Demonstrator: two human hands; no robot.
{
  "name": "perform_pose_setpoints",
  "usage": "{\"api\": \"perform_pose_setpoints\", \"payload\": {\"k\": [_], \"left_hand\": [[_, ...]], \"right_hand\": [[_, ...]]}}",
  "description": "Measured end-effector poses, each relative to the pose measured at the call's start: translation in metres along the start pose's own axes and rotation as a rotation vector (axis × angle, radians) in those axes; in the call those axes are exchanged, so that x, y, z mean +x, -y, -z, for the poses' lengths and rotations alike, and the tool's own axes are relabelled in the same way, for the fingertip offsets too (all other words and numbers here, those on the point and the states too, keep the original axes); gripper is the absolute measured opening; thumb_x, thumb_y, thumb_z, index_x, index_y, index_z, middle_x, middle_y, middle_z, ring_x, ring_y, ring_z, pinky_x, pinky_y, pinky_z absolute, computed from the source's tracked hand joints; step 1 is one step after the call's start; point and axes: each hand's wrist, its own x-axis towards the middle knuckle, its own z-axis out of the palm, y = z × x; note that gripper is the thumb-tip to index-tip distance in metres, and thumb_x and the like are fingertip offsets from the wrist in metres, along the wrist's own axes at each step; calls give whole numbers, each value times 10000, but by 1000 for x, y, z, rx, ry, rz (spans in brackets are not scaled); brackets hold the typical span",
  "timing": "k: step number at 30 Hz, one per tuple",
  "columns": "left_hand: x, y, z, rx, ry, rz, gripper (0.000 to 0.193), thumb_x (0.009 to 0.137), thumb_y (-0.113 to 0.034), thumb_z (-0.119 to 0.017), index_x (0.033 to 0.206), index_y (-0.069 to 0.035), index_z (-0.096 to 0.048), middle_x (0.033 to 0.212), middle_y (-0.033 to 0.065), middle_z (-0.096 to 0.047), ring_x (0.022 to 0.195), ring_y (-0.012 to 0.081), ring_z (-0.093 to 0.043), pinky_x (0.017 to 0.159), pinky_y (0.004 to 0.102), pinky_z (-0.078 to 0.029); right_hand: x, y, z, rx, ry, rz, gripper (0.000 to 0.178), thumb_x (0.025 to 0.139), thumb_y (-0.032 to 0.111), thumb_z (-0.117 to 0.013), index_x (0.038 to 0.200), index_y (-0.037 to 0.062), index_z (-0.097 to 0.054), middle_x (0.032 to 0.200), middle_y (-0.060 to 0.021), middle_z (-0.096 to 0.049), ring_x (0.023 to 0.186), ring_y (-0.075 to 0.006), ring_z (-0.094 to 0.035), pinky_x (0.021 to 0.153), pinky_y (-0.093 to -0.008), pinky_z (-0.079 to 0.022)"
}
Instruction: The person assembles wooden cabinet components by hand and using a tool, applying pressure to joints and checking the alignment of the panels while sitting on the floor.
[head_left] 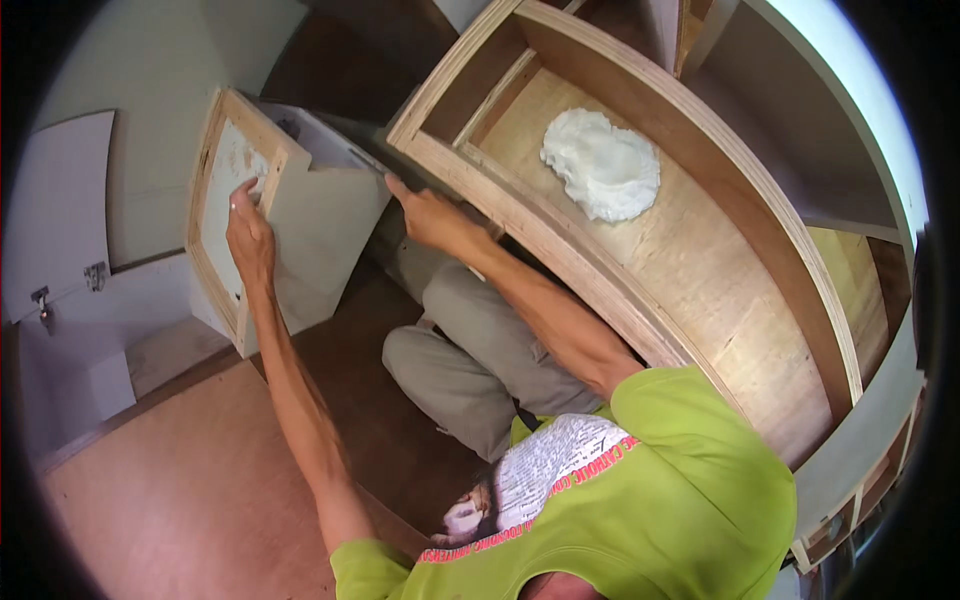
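Box with pale side panels [330,225] is seen at far left, tilted, its bare wooden frame [287,160] facing left around a recessed white panel [228,165]. Brownish patches are shown on that panel, while the side is evenly pale; from this, the surface work is judged to be partly done, with the patchy panel and the raw frame perhaps left to be finished. A generous mound of white paste [602,168] is spread on the plywood floor of an open wooden case [740,310] at right, so much of it seems to be unused.

The left arm is extended far, almost straight; the left hand [250,240] is laid over the frame's right rail, fingertips pointed far, but whether the rail is grasped cannot be told. The right arm is reached from near right toward far left. Its index finger is stretched to the box's right edge, and the other fingers of the right hand [432,217] are curled under; whether anything is held there cannot be told.
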Motion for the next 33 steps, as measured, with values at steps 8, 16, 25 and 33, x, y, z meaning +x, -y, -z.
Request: {"api": "perform_pose_setpoints", "payload": {"k": [8,16,25,33], "left_hand": [[-1,-5,0,-8,26,67,490,1014,-348,-225,1186,-50,-575,1031,197,-628,957,324,-592,872,376,-436],[7,-17,1,-20,27,90,511,1013,-361,-223,1172,-53,-599,974,198,-624,927,306,-590,847,369,-437],[-1,0,0,-19,11,52,524,1012,-370,-224,1173,-31,-590,997,201,-628,924,310,-588,848,371,-434],[-8,-3,11,-10,28,110,520,1013,-367,-227,1166,-28,-591,992,192,-632,909,305,-591,830,375,-435]], "right_hand": [[-1,-21,-21,72,-108,-20,695,809,-21,-483,1460,52,-253,713,-243,-587,657,-393,-588,772,-466,-486],[32,-72,-64,88,-174,-57,674,822,-19,-454,1461,72,-258,772,-309,-595,735,-445,-602,773,-525,-482],[-3,-30,-35,-42,-89,-30,648,829,-2,-445,1452,55,-273,859,-257,-639,833,-414,-616,867,-495,-467],[5,-22,-31,42,-35,0,680,836,10,-460,1474,100,-242,879,-252,-637,838,-439,-610,835,-502,-447]]}}
